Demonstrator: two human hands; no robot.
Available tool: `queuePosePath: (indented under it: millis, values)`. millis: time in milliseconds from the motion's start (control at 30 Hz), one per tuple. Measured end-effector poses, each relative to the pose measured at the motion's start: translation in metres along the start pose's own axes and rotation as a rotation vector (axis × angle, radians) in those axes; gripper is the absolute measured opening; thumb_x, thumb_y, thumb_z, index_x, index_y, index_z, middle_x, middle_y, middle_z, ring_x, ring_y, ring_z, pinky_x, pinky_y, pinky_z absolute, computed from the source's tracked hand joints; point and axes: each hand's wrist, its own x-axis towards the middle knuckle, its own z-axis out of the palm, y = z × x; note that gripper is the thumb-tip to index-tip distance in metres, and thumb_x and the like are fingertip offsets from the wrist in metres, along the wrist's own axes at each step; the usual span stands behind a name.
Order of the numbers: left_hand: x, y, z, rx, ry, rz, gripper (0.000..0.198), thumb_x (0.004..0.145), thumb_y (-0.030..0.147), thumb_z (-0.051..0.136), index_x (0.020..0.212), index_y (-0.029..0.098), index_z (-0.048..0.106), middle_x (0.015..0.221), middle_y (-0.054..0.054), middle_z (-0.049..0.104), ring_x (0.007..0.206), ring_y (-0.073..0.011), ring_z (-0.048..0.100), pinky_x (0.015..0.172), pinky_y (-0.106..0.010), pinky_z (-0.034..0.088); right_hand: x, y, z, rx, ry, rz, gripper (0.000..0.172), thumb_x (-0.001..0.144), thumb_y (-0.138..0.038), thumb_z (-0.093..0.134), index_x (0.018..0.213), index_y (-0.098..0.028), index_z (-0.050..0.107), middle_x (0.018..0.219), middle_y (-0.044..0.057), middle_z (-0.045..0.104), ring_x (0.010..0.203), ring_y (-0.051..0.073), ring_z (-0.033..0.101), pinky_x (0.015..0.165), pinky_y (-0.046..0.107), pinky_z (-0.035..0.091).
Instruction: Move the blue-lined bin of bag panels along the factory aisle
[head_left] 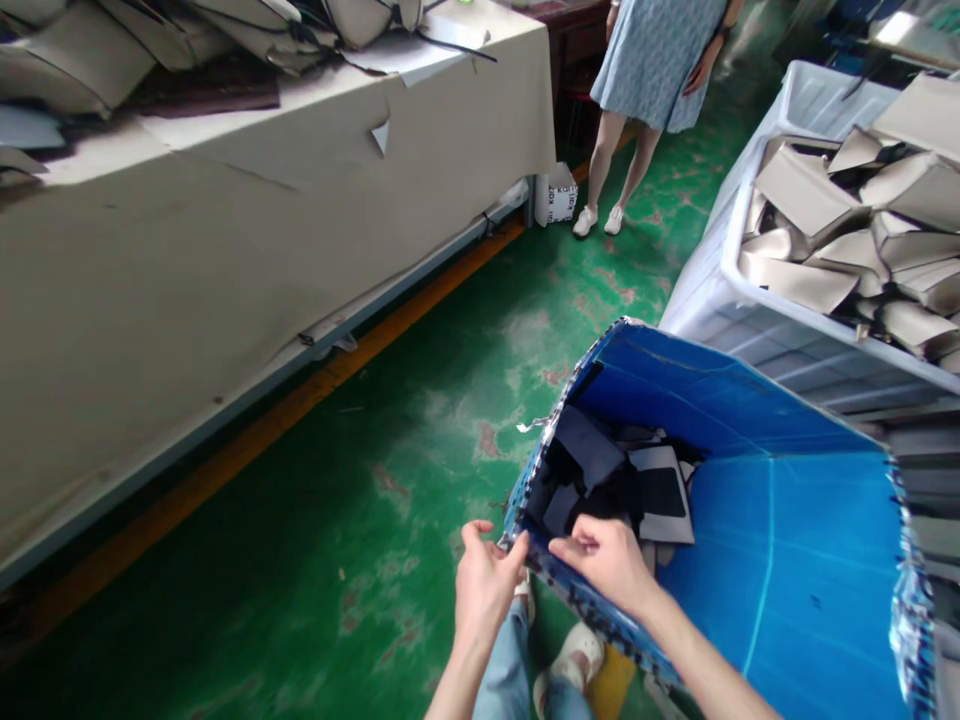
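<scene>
A blue bin [810,540] with a worn, taped rim stands right in front of me. Dark and light grey pieces [664,495] lie at its bottom. My left hand [487,580] is at the bin's near left corner, its thumb and fingers bent around the rim there. Just to the right, my right hand [607,560] is over the near rim with its fingers curled together; whatever may be between them is too small to make out.
A cloth-covered table [337,190] piled with beige pieces [82,60] runs along the left. White bins [720,270] full of beige pieces [810,195] stand at the right. Ahead, a person [649,70] stands on the green floor beside a white box [559,198].
</scene>
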Motion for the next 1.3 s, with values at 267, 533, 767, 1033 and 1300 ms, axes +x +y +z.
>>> queuePosePath:
  millis: [267, 533, 767, 1033, 1300]
  values:
    - [0.010, 0.005, -0.011, 0.239, -0.139, 0.088, 0.045, 0.081, 0.049, 0.048, 0.110, 0.017, 0.037, 0.050, 0.007, 0.053, 0.043, -0.0171, 0.056, 0.043, -0.024, 0.039, -0.037, 0.013, 0.081, -0.468, 0.374, -0.315, 0.028, 0.087, -0.012, 0.037, 0.111, -0.016, 0.053, 0.083, 0.003, 0.060, 0.065, 0.016, 0.052, 0.061, 0.031, 0.035]
    - [0.002, 0.030, -0.035, 0.902, -0.511, 1.374, 0.031, 0.091, 0.016, 0.036, 0.119, 0.019, 0.050, 0.117, -0.008, 0.059, 0.111, -0.0214, 0.051, 0.097, -0.037, 0.041, -0.042, 0.021, 0.079, -0.529, 0.401, -0.327, 0.030, 0.083, -0.008, 0.041, 0.111, -0.010, 0.051, 0.078, 0.005, 0.058, 0.069, 0.018, 0.052, 0.064, 0.033, 0.037]
    - [0.024, 0.047, -0.015, 0.969, -0.734, 1.501, 0.032, 0.092, 0.013, 0.034, 0.119, 0.016, 0.051, 0.101, -0.010, 0.064, 0.094, -0.0186, 0.058, 0.086, -0.030, 0.046, -0.095, 0.072, 0.059, -0.678, 0.410, -0.338, 0.030, 0.083, -0.011, 0.043, 0.112, -0.008, 0.051, 0.085, 0.010, 0.061, 0.071, 0.020, 0.052, 0.065, 0.034, 0.036]
    - [-0.020, 0.040, 0.027, 1.117, -0.789, 1.465, 0.032, 0.091, 0.014, 0.035, 0.119, 0.018, 0.050, 0.093, -0.010, 0.063, 0.085, -0.0198, 0.059, 0.078, -0.032, 0.045, -0.120, 0.089, 0.044, -0.690, 0.408, -0.346, 0.015, 0.086, -0.021, 0.048, 0.099, -0.015, 0.055, 0.074, 0.003, 0.058, 0.069, 0.018, 0.052, 0.065, 0.032, 0.037]
    - [-0.040, 0.043, 0.082, 1.375, -0.777, 1.400, 0.024, 0.090, 0.012, 0.035, 0.091, 0.012, 0.059, 0.075, -0.008, 0.060, 0.069, -0.0188, 0.057, 0.068, -0.030, 0.045, -0.198, 0.177, -0.012, -0.765, 0.383, -0.254, 0.011, 0.088, -0.014, 0.043, 0.086, -0.015, 0.054, 0.073, 0.004, 0.059, 0.068, 0.018, 0.054, 0.061, 0.031, 0.034]
